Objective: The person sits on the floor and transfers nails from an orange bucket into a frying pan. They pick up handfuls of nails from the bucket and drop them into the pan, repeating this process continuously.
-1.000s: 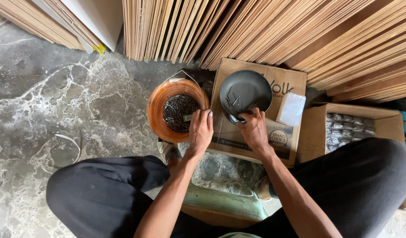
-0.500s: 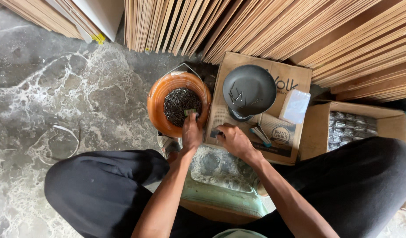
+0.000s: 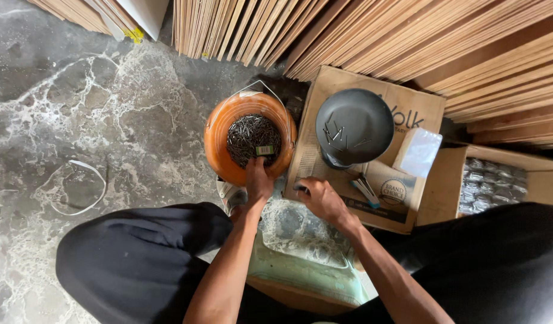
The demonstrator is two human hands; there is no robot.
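A person's left hand (image 3: 259, 180) dips curled into an orange bucket (image 3: 219, 141) of nails (image 3: 247, 135), grip unclear; right hand (image 3: 320, 198) rests loosely closed, empty, on flattened cardboard (image 3: 378, 198).

Left hand (image 3: 259, 180) reached forward, fingers curled downward, right hand (image 3: 322, 200) lay lower beside it, knuckles up, both forearms bare, extended between black-trousered knees

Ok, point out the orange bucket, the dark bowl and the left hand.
orange bucket (image 3: 215, 135), head view, on its left wall.
dark bowl (image 3: 363, 117), head view, on its inner surface.
left hand (image 3: 259, 183), head view, on its back.
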